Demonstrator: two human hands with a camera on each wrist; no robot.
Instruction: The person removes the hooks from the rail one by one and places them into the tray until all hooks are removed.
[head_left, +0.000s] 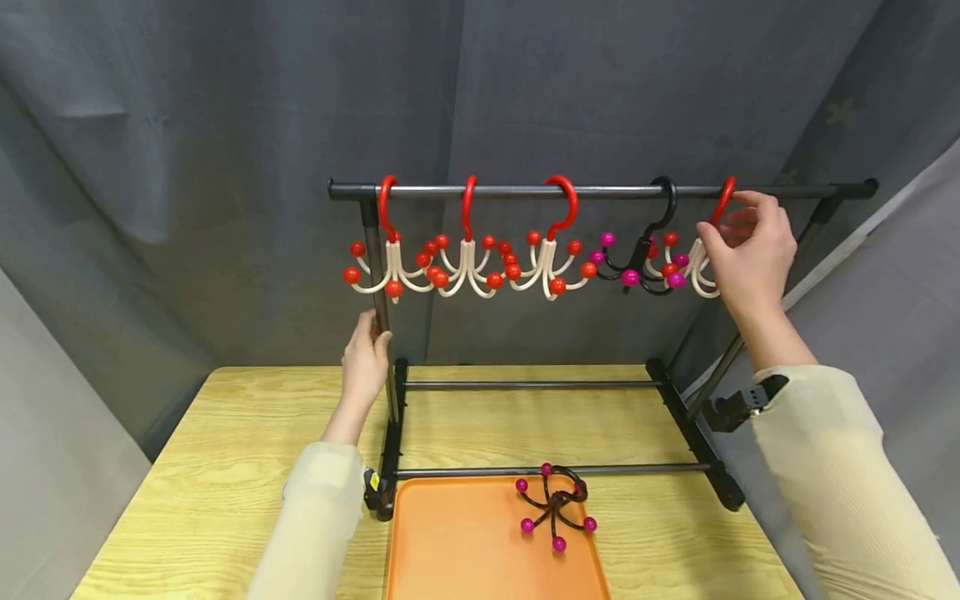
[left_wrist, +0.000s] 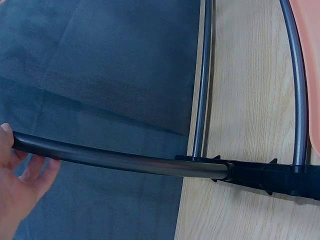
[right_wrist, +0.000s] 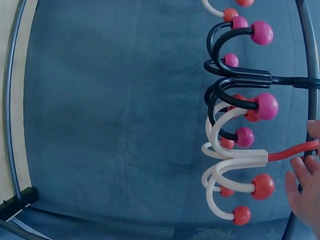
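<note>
My left hand [head_left: 365, 362] grips the left upright post [left_wrist: 120, 163] of a dark metal rack, thumb on one side and fingers on the other. High on the right, my right hand [head_left: 757, 254] surrounds the red hook of a white hanger [right_wrist: 242, 158] with red balls. Its thumb and fingers stand spread, with gaps beside the hook. This hanger hangs from the top bar [head_left: 607, 192]. Next to it hangs a black hanger [right_wrist: 245, 80] with magenta balls, their arms overlapping. Further left are three more white-and-red hangers [head_left: 468, 258] on the bar.
An orange tray [head_left: 457, 542] lies on the wooden table [head_left: 225, 467], and a black hanger with magenta balls [head_left: 557, 504] rests on it. Black feet [head_left: 693, 433] and two lower rails [head_left: 525, 385] carry the rack. Grey curtains [head_left: 225, 167] hang behind.
</note>
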